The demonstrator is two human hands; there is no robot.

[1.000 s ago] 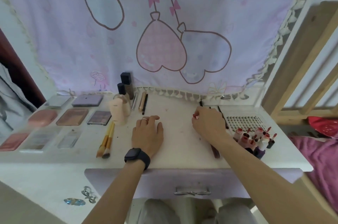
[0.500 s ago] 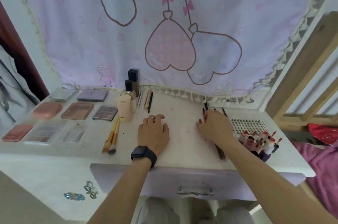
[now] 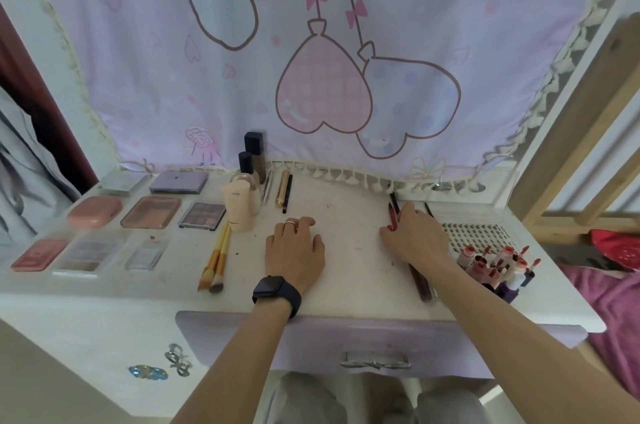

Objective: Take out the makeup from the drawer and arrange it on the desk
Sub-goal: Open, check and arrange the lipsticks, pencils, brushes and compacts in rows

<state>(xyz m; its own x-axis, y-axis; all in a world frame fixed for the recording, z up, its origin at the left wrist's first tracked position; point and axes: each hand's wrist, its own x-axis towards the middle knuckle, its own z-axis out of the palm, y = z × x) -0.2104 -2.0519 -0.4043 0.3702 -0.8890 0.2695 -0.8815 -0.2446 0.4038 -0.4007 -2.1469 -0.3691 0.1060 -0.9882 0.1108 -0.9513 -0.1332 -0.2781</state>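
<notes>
Red lip pencil point(image 3: 391, 215) lies front-to-back against the right hand point(image 3: 414, 238), finger grip indeterminate; left hand point(image 3: 294, 250) rests flat, fingers straight, farther away on the counter point(image 3: 353, 250).

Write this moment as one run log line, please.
left hand: flat on desk | right hand: fingertips at red pencil, grip unclear | palettes, brushes: laid out at left

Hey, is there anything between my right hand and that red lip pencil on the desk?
Nothing visible does. Your right hand has its fingertips on the red lip pencil, with no other item between them. Bare desk lies just left of it.
</notes>
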